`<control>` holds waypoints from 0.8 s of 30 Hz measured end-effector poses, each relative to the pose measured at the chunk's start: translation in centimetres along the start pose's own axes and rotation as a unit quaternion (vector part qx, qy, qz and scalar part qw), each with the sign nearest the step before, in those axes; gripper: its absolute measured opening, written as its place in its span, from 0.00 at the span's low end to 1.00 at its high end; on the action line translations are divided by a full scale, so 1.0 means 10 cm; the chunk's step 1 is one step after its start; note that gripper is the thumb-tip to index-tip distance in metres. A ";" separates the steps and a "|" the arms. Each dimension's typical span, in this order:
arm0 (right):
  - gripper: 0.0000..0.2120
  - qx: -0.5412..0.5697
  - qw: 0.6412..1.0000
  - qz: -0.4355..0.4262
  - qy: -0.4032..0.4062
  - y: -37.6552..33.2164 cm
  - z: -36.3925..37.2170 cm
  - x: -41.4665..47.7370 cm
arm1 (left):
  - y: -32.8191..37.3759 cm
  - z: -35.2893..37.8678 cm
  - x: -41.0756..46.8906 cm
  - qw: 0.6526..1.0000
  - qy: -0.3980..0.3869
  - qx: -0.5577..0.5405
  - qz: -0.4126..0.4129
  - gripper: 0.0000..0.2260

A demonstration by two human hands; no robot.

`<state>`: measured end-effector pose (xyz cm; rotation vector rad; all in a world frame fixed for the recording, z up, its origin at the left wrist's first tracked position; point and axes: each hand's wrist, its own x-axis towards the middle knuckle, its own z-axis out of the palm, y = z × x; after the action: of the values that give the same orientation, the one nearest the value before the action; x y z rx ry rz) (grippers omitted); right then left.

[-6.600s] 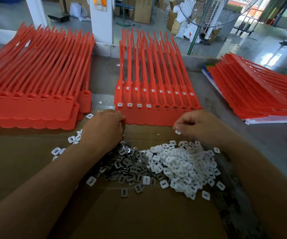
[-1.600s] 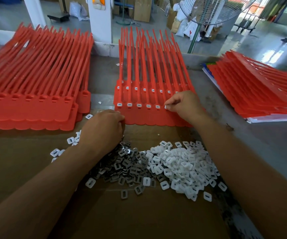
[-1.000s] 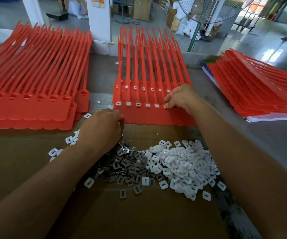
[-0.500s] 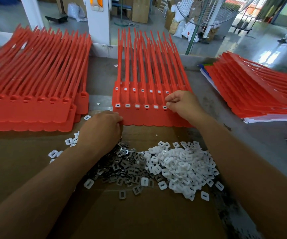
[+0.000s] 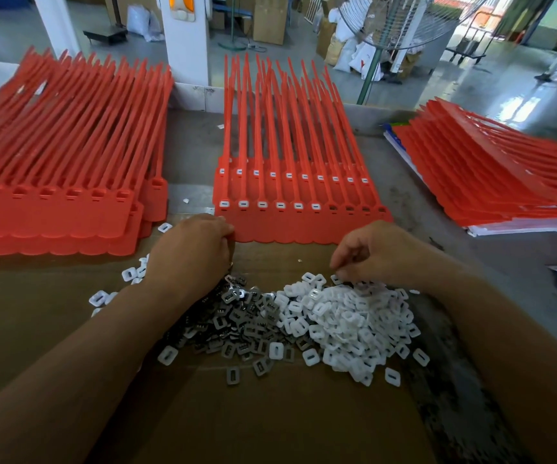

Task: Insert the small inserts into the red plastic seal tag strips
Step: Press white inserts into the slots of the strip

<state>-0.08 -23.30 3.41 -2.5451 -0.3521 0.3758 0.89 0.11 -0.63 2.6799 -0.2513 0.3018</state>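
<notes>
- Landmark: middle sheet of red seal tag strips (image 5: 297, 195), laid flat; all places are given from it
- Strips' long axis is aligned away from the person; tails point far, socketed heads lie along the near edge
- In its front socket row six seated inserts (image 5: 270, 205) are counted from the left end; four sockets at the right end appear unfilled
- Loose white insert heap (image 5: 347, 323) is found just before its near edge, on cardboard (image 5: 270, 413); grey metal pieces (image 5: 237, 323) are heaped toward its left end
- Left hand (image 5: 193, 252) is set at its near-left corner, fingers curled under and hidden; a hold cannot be told
- Right hand (image 5: 370, 256) is placed at the heap's edge nearest the sheet, thumb and forefinger drawn close; whether an insert is pinched cannot be told
- Judged: inserts light, rigid, smooth, easily dropped; to be pinched across the short sides, slot kept crosswise to the strip
</notes>
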 end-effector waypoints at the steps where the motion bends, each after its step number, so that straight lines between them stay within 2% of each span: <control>1: 0.11 -0.001 1.000 0.002 -0.005 0.01 0.01 -0.01 | 0.00 0.00 0.00 1.000 0.000 0.002 0.001 0.13; 11: 0.11 -0.010 1.000 0.011 -0.003 0.00 0.03 -0.01 | 0.01 0.00 0.00 1.000 0.003 -0.001 0.008 0.12; 19: 0.07 0.046 0.998 0.011 0.037 0.00 0.01 -0.03 | 0.01 -0.01 0.00 1.000 -0.002 0.001 0.005 0.13; 24: 0.08 0.144 0.986 0.029 0.076 -0.01 0.04 0.00 | -0.01 -0.01 0.00 1.000 -0.003 0.002 0.003 0.13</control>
<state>-0.21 -23.02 3.13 -2.2869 -0.1530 0.2342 0.87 0.22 -0.55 2.6842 -0.2600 0.2957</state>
